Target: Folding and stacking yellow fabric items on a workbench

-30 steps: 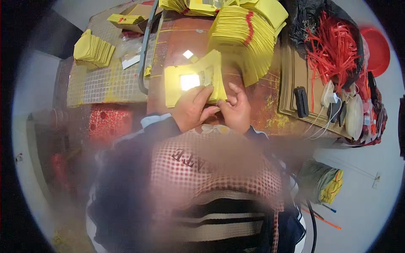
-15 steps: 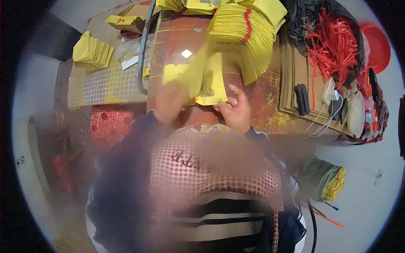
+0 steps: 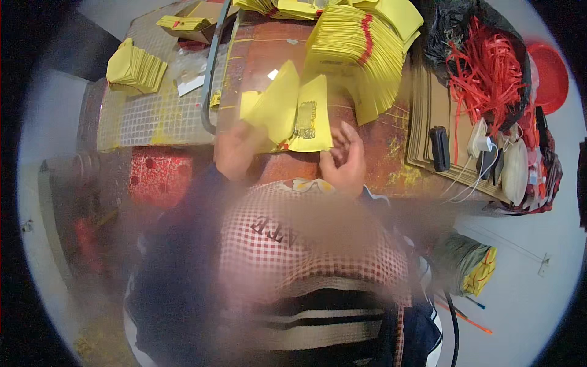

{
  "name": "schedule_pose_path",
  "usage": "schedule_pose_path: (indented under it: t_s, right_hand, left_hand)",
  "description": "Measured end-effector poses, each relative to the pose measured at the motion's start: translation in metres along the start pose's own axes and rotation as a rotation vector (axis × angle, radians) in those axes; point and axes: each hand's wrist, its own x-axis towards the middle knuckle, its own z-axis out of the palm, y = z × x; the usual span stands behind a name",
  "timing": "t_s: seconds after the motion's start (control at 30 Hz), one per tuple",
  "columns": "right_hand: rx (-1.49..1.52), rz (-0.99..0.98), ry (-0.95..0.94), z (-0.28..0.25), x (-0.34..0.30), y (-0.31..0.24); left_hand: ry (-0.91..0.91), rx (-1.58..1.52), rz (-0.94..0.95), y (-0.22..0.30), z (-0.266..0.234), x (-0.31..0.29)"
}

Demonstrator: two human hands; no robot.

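Here, dark print [image 3: 306,122] on yellow paper [image 3: 319,129].

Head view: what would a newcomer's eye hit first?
Probably the thick fanned stack of yellow paper, top and just right of centre. Next, the tangle of red strips at upper right. Then the yellow sheets near the middle, left hand and right hand at their lower corners.

Fairly even light is falling over my counter [image 3: 386,153], leaving a pale sheen on its surface. My left hand [image 3: 236,148] is blurring, and a hazy smear is softening my checked apron [image 3: 260,257]. Toward the black rim, straight edges are bending.
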Motion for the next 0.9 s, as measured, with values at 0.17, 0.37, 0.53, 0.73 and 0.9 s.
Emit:
schedule_pose_path:
  t_s: [0.17, 0.37, 0.53, 0.73, 0.9]
  right_hand:
    - [-0.687, -0.610, -0.535, 0.007, 0.012, -0.031]
    - [-0.878, -0.819, -0.655, 0.024, 0.008, -0.031]
    - [-1.057, -0.702, -0.767, 0.028, 0.007, -0.023]
    - [-1.058, -0.576, -0.813, 0.024, 0.006, -0.017]
    - [-0.969, -0.564, -0.719, 0.027, 0.007, -0.033]
  left_hand:
    - [0.019, 0.025, 0.000, -0.005, 0.004, 0.005]
    - [-0.071, -0.224, -0.059, 0.019, 0.018, -0.005]
    - [-0.066, 0.062, -0.012, 0.003, 0.007, 0.003]
    - [0.072, -0.352, -0.155, 0.013, -0.035, 0.019]
    - [0.141, 0.071, 0.234, -0.009, -0.065, 0.021]
